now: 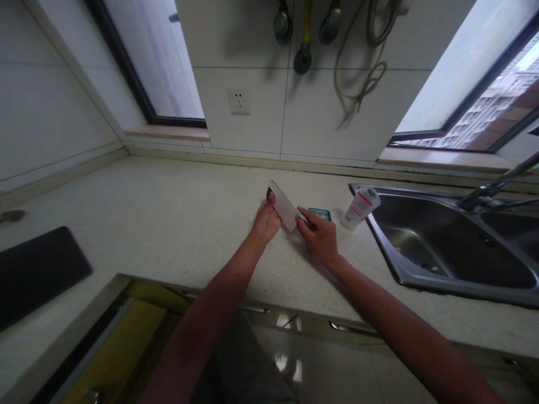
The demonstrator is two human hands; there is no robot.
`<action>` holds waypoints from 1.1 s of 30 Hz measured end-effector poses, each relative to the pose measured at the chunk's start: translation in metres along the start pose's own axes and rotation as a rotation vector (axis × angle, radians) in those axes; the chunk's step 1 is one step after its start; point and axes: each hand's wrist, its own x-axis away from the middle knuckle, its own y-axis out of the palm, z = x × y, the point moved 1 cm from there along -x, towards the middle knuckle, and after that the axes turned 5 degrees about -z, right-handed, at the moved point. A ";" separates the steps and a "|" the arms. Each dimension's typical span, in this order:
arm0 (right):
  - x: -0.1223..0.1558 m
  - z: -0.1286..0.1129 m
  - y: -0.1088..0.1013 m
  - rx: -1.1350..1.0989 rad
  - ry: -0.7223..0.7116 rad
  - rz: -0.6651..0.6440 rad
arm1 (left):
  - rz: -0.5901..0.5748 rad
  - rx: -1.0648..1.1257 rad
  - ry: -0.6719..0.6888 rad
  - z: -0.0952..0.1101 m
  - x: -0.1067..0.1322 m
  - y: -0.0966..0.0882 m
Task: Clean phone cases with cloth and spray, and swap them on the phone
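A flat, pale slab with rounded corners and a dark patch at its upper end, which looks like a phone [284, 207], is tilted above the countertop. My left hand [266, 220] is closed on its upper left edge, thumb near the dark patch. At the lower right end, the fingers of my right hand [320, 237] are pinched against the phone; a slim dark thing shows between them, too small to name. Just behind my right hand lies a teal-rimmed box [319, 213], partly hidden. Further right, a clear plastic cup [360, 207] with pink print leans by the sink.
A steel sink [389, 264] with a faucet [484, 193] is set into the pale countertop [202, 224] on the right. On the left lies a black flat panel [42, 272]. Drawer handles [353, 329] line the front. Pipes, a tied cord [360, 95] and an outlet [238, 101] are on the wall.
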 end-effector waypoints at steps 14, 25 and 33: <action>-0.010 0.012 0.005 -0.540 0.403 -0.163 | -0.100 0.111 -0.104 0.013 0.012 0.010; -0.013 0.013 -0.005 0.023 -0.004 0.009 | -0.272 0.065 -0.427 -0.007 0.020 0.018; -0.013 0.012 -0.006 0.209 -0.236 -0.060 | -0.295 0.074 -0.519 -0.019 0.025 0.021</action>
